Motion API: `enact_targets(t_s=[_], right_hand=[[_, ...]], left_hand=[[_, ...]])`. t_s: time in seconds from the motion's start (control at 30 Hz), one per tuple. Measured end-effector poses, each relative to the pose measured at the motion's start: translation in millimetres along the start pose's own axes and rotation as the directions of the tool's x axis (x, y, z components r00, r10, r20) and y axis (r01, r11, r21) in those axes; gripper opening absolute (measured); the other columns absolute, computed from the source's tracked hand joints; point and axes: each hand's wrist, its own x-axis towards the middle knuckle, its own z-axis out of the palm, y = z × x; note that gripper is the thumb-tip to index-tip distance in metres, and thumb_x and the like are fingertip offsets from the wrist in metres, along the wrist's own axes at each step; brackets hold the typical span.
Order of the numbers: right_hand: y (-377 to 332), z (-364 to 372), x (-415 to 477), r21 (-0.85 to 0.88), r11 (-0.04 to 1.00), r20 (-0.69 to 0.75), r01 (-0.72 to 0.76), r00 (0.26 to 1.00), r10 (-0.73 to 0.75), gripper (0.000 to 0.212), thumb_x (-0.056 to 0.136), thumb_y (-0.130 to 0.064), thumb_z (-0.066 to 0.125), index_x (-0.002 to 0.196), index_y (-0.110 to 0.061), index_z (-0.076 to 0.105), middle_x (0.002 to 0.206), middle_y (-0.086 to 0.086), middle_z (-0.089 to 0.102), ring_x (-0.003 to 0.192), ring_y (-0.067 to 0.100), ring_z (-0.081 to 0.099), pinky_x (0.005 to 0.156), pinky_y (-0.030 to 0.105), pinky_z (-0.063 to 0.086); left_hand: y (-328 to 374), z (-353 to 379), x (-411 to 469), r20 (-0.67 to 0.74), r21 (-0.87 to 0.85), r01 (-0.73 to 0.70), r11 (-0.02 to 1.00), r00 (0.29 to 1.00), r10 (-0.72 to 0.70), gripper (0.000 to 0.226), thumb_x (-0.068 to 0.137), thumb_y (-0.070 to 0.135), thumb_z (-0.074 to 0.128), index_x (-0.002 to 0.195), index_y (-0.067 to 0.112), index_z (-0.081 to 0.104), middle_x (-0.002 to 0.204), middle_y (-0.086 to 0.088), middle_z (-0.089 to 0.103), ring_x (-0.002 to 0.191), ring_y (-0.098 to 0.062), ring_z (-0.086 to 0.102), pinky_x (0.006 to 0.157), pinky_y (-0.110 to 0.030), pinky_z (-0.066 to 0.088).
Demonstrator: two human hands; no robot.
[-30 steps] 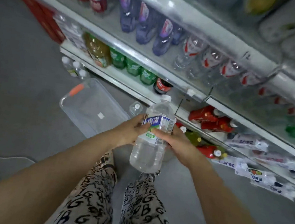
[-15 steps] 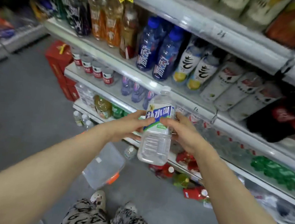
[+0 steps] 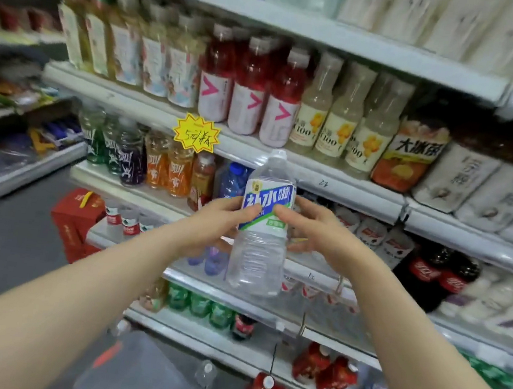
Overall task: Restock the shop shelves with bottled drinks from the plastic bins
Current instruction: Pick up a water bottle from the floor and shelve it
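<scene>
The bottle (image 3: 262, 227) is upright at centre frame, in front of the shelves (image 3: 346, 189). The left hand (image 3: 212, 224) and the right hand (image 3: 311, 233) both grip it, fingers and thumbs clamped round its label. The rows look packed, so pushing it in could topple neighbours such as the blue bottle (image 3: 234, 178) just behind. It could also snag the price tag (image 3: 196, 133) at upper left. The bin (image 3: 129, 376) on the floor at lower left could trip a forward step.

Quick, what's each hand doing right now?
Left hand: holding the clear water bottle at its label.
Right hand: holding the same bottle from the other side.
</scene>
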Motion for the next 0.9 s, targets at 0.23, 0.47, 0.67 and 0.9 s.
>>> enact_targets(t_s=[0.23, 0.47, 0.67, 0.9], right_hand=[[-75, 15, 8, -0.003, 0.997, -0.146, 0.081, 0.986, -0.080, 0.041, 0.084, -0.046, 0.077, 0.120, -0.029, 0.068, 0.116, 0.011, 0.073, 0.096, 0.029, 0.067, 0.078, 0.038, 0.058], [-179, 18, 10, -0.012, 0.974, -0.261, 0.227, 0.939, -0.222, 0.029, 0.094, -0.027, 0.066, 0.121, -0.016, 0.066, 0.099, -0.001, 0.077, 0.076, 0.014, 0.068, 0.065, 0.027, 0.056], [-258, 11, 23, -0.060, 0.958, -0.334, 0.279, 0.899, -0.283, 0.029, 0.094, -0.026, 0.068, 0.121, -0.017, 0.065, 0.104, 0.005, 0.077, 0.085, 0.021, 0.074, 0.070, 0.034, 0.061], [-324, -18, 66, -0.231, 0.902, -0.384, 0.364, 0.818, -0.428, 0.037, 0.091, -0.034, 0.071, 0.124, -0.019, 0.063, 0.113, 0.007, 0.074, 0.108, 0.034, 0.069, 0.087, 0.043, 0.060]], left_hand=[[80, -49, -1, 0.088, 0.111, -0.115, 0.987, 0.991, 0.105, 0.031, 0.094, 0.043, 0.060, 0.119, 0.024, 0.064, 0.104, 0.001, 0.075, 0.089, -0.020, 0.072, 0.081, -0.043, 0.059], [181, -89, 6, 0.156, 0.241, -0.294, 0.925, 0.952, 0.262, 0.048, 0.088, 0.053, 0.063, 0.128, 0.029, 0.057, 0.111, 0.001, 0.069, 0.088, -0.018, 0.067, 0.064, -0.033, 0.056], [257, -112, 23, 0.187, 0.277, -0.399, 0.874, 0.915, 0.359, 0.048, 0.087, 0.055, 0.065, 0.126, 0.030, 0.057, 0.116, -0.002, 0.070, 0.102, -0.026, 0.068, 0.088, -0.047, 0.057], [331, -129, 43, 0.182, 0.307, -0.478, 0.823, 0.878, 0.443, 0.036, 0.092, 0.052, 0.059, 0.123, 0.033, 0.057, 0.117, 0.002, 0.068, 0.104, -0.022, 0.067, 0.092, -0.043, 0.056]])
